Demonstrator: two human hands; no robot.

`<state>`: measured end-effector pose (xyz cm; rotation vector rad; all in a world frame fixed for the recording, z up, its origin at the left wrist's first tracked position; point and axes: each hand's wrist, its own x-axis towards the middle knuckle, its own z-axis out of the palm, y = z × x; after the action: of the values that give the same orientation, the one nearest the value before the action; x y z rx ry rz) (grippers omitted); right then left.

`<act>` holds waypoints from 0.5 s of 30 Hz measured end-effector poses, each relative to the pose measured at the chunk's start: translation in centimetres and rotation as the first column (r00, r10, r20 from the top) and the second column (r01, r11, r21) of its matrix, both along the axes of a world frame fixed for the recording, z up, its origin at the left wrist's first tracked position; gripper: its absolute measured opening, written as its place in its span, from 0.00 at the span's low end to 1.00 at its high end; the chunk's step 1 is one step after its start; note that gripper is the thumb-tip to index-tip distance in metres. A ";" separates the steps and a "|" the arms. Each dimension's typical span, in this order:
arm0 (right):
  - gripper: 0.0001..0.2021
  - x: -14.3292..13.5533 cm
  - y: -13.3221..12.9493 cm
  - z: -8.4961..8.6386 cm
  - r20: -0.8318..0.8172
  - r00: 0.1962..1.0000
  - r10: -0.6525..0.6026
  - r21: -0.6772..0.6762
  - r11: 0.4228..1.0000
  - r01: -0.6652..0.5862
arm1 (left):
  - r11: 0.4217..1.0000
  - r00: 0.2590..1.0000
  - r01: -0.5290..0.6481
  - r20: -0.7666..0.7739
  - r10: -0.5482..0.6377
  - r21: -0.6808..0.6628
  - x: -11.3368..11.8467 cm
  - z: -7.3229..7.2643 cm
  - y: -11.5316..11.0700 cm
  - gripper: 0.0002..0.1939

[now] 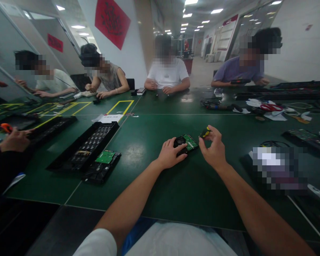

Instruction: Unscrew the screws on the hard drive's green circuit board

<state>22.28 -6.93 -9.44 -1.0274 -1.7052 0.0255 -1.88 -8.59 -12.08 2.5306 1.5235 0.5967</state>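
Note:
A hard drive [190, 141] lies on the green table in front of me, its green circuit board facing up. My left hand [171, 154] rests over its left end, thumb and fingers gripping the dark casing. Just right of the drive, my right hand [214, 149] is raised above the table. Its thumb and fingertips pinch a short black-and-yellow screwdriver [204, 132], whose tip I cannot make out; it is apart from the drive. To the left, a second hard drive [101, 166] with a green board lies beside a long black tray [84, 147].
Cables and tools [218, 105] lie at the back right, near a tangle of red wire [270, 106]. A blurred-out pack [278, 169] and a circuit board [308, 138] sit at right. Another person's hand [16, 139] holds something orange at left. Several people sit opposite.

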 end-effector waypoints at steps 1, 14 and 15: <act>0.34 0.0 0.0 0.0 0.002 1.000 -0.006 0.003 1.000 0.006 | 1.000 1.000 -0.001 0.002 0.001 -0.001 0.0 0.0 0.0 0.30; 0.38 0.0 0.0 0.1 -0.002 1.000 0.003 -0.047 0.999 -0.003 | 1.000 1.000 -0.003 0.003 0.003 -0.005 0.0 0.0 -0.1 0.30; 0.37 0.0 0.0 0.1 0.008 1.000 0.002 -0.037 0.999 -0.002 | 1.000 1.000 -0.003 0.003 0.003 -0.006 0.1 0.0 -0.1 0.30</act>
<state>22.29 -6.94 -9.31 -1.0546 -1.7187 0.0547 -1.83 -8.65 -12.11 2.5221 1.5265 0.5958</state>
